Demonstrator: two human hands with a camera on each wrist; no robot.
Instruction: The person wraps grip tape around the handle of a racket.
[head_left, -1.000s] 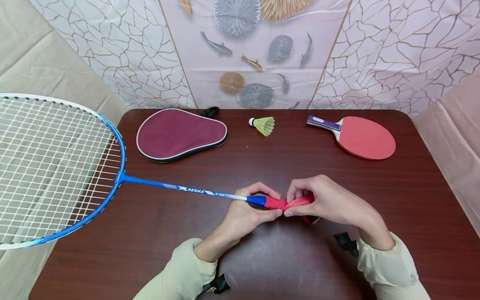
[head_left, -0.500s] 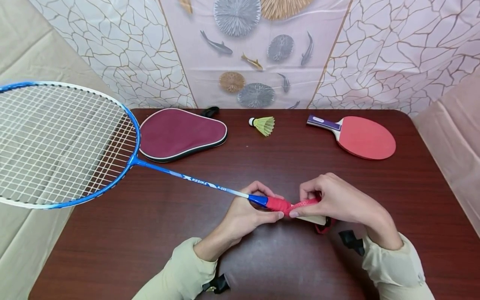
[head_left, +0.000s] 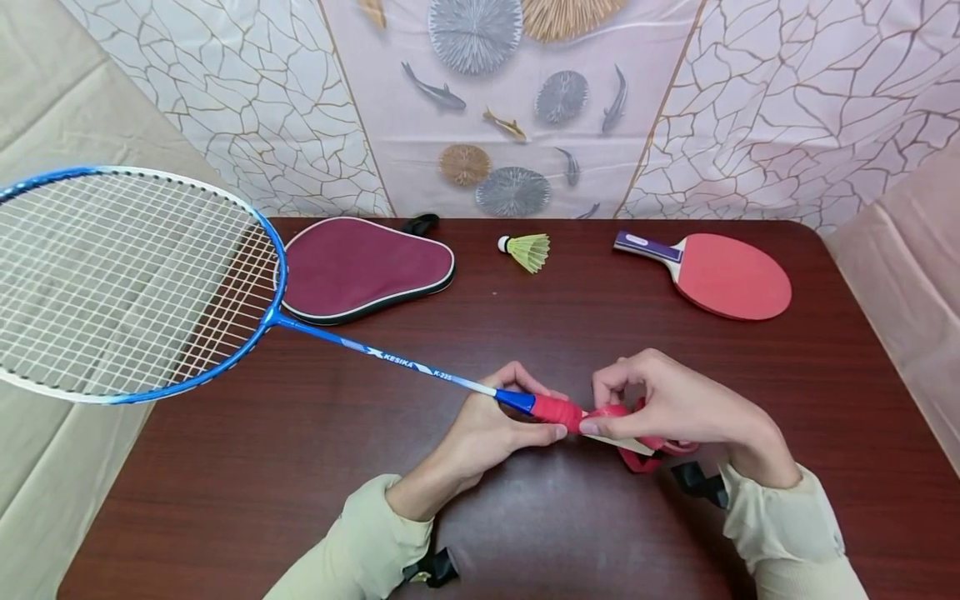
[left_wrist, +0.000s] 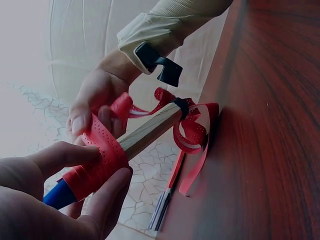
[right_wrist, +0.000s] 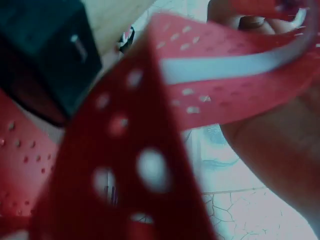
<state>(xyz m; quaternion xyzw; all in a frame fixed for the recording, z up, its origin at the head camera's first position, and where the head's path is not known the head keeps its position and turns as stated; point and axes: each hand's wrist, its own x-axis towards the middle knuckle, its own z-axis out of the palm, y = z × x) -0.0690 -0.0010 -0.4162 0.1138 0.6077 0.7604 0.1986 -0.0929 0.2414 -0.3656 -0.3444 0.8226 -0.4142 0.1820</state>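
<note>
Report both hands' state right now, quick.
Left hand: closed, holding the racket where it is wrapped.
Right hand: closed, pinching the tape.

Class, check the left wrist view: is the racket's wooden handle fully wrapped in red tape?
No, a bare stretch of the wooden handle shows beyond the red tape.

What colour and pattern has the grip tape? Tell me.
The grip tape is red with small holes, clearest in the left wrist view.
</note>
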